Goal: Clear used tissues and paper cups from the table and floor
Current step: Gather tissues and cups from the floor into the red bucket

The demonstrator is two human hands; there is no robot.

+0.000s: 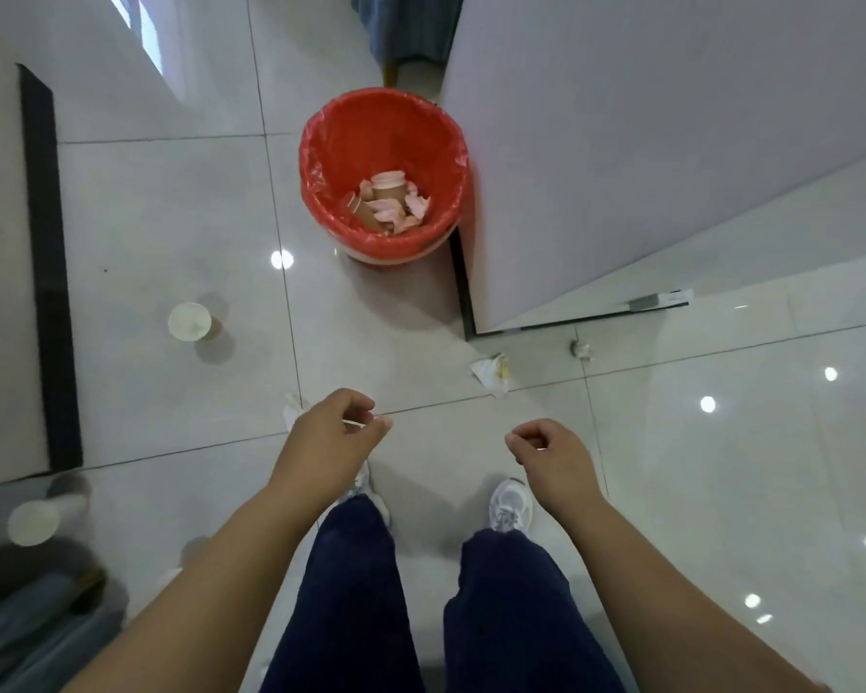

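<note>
A bin with a red liner (321,157) stands on the tiled floor ahead of me; inside lie brown paper cups (386,187) and pink-tinted tissues (416,205). One paper cup (189,321) stands on the floor to the left, and another cup (33,522) is at the lower left, blurred. A crumpled tissue (491,373) and a smaller wad (582,349) lie by the right table's foot. Another tissue (291,410) pokes out from behind my left hand (331,437). Both my left hand and my right hand (546,455) hover above the floor, fingers curled, nothing visibly held.
A white table (671,142) fills the upper right, its corner touching the bin. A second table with a dark edge (46,272) runs along the left. A chair (406,27) stands beyond the bin. Grey blurred furniture (31,632) sits at the lower left. My feet stand below my hands.
</note>
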